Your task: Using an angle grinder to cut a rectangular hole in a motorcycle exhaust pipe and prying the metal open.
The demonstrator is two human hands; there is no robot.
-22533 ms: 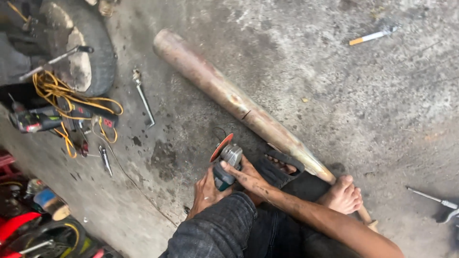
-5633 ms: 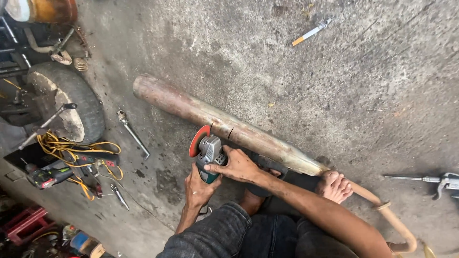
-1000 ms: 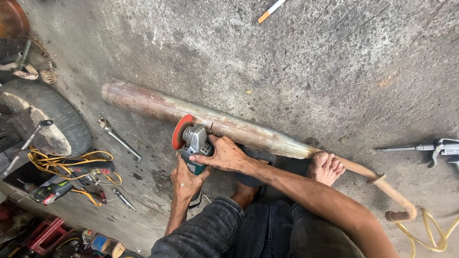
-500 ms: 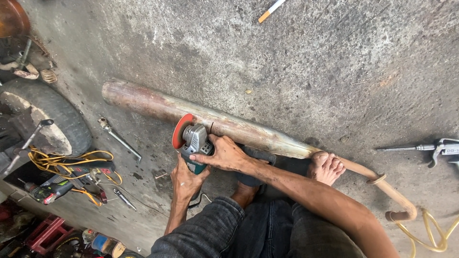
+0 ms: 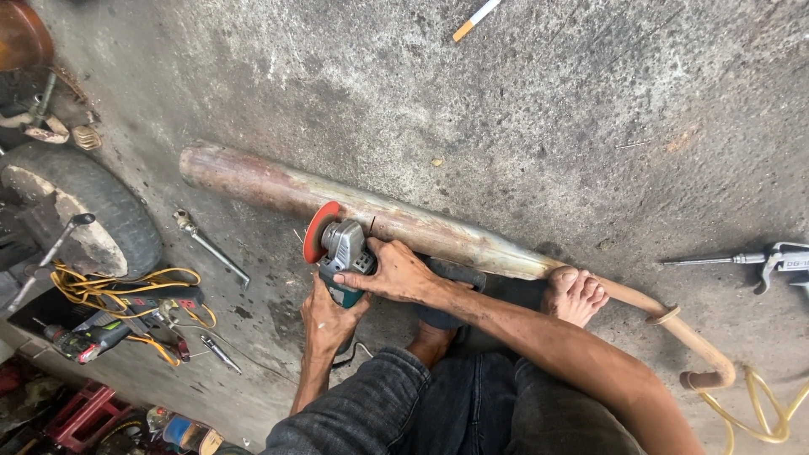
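Two hands unmoved since half a second ago, left hand (image 5: 330, 318) wrapped tight around the rear of a green and grey angle grinder (image 5: 341, 253), its red disc against a long rusty metal exhaust pipe (image 5: 404, 223) lying on grey concrete floor (image 5: 539, 101), right hand (image 5: 396, 274) clasped over the grinder's top, bare foot (image 5: 577, 297) resting on the pipe's narrow end.

The body of the angle grinder (image 5: 344, 257) is mostly covered by both hands: the right hand (image 5: 392, 274) lies over its top, the left hand (image 5: 329, 316) wraps its rear. The tyre (image 5: 101, 211) runs off the left edge. The air gun (image 5: 779, 261) is cut by the right edge. Small tools among the yellow cable (image 5: 109, 286) are too tangled to tell apart.
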